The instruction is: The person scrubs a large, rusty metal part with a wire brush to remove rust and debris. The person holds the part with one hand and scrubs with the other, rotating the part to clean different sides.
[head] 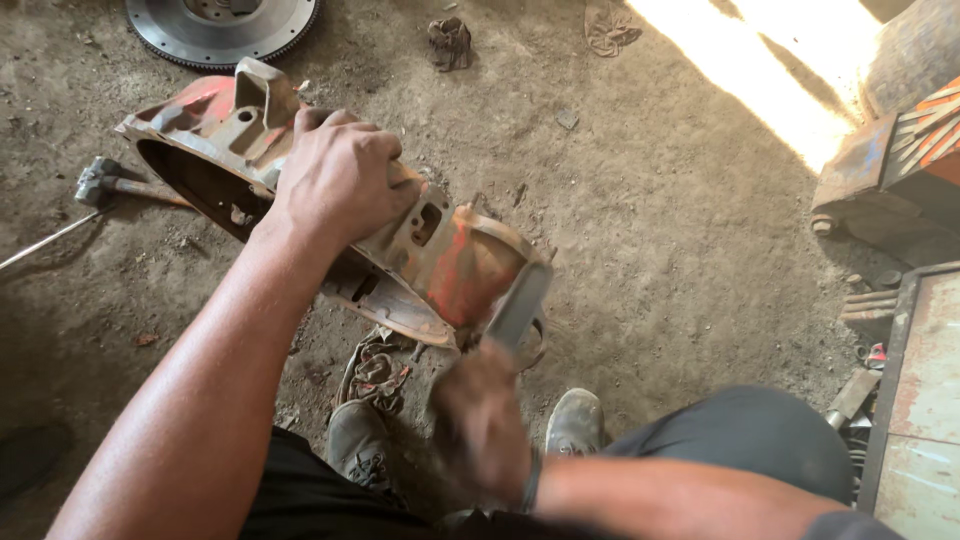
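Fingers (375,165) of the left hand (340,180) curled down over the top edge of the housing (440,255), gripping it firmly; knuckles up, thumb side hidden behind the casting. Left forearm runs straight from the lower left of frame up to the housing, wrist slightly bent.

Housing: large cast bell-shaped shell, worn red paint over bare grey metal, lying tilted on the dirt floor (680,220), just ahead of the person's shoes. Its wide open mouth faces lower left; inside is dark, nothing visible in it.

Right hand (480,420) below the housing's near end, motion-blurred. It is closed around the handle end of a flat grey tool (520,300), whose other end lies against the housing's red end. How tightly the fingers close cannot be told through the blur. Right forearm comes in from the lower right, across the knee.

Around the housing:
- rag (375,370) on the floor directly beneath it, beside the left shoe (358,440)
- right shoe (574,420) just below its near end
- hammer (105,182) on the floor to its left, near but apart
- toothed flywheel (220,28) beyond it, at frame top
- rusty metal cabinet (920,400) well to its right
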